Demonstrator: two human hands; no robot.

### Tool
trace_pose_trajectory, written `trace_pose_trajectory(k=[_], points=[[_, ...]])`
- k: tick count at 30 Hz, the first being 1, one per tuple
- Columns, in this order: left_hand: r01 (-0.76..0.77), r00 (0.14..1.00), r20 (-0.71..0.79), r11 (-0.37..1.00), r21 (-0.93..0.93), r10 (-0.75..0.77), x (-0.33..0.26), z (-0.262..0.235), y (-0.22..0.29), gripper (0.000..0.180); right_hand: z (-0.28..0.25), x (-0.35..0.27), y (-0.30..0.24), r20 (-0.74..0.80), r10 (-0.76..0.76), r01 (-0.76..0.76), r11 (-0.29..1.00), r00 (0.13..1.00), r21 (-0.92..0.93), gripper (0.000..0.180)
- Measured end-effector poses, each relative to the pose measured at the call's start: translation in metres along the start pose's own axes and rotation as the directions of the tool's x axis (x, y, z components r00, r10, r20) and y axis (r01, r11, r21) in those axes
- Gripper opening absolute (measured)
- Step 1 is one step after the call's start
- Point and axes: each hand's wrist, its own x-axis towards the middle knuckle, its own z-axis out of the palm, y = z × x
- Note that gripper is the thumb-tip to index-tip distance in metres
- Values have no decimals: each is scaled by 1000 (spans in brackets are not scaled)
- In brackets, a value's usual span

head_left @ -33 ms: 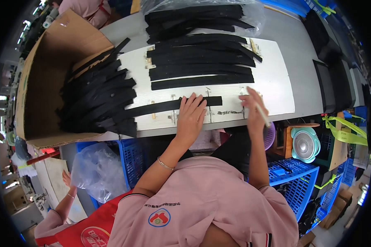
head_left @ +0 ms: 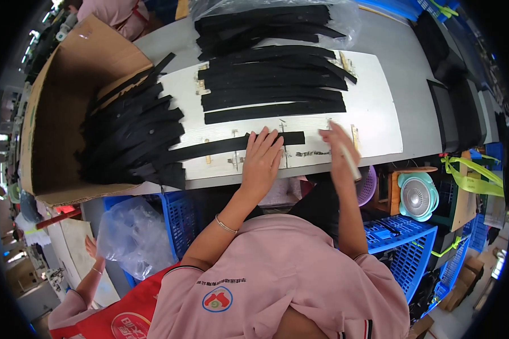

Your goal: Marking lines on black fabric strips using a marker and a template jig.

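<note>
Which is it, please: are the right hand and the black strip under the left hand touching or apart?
Apart. The head view shows white board between the end of the black strip and the right hand.

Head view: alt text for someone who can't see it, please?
A person's left hand lies on a black strip across a white board; the right hand holds a pale stick. More black strips lie beyond and in a cardboard box at left.

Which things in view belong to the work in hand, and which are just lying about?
In use:
black strip under the left hand
light stick, perhaps a pen, in the right hand
white board
heaped black strips

Apparently lying about:
teal fan
clear plastic bag
blue crate
</note>
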Motion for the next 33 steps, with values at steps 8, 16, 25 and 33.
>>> trace_pose_trajectory(k=[8, 16, 25, 33], points=[[20, 996, 80, 999, 41, -23, -12, -4, 7, 52, 9, -30, -7, 194, -259, 320, 841, 946, -437, 52], [129, 987, 68, 970, 205, -146, -35, -35, -8, 50, -38, -34, 27, 69, -162, 172, 801, 984, -574, 48], [245, 970, -69, 926, 287, -235, -61, -64, -31, 51, -51, -36, 37, 50, -190, 180, 767, 981, -616, 38], [241, 967, -139, 944, 227, -214, -66, -65, -43, 56, -40, -26, 24, 21, -186, 162, 786, 982, -597, 35]])
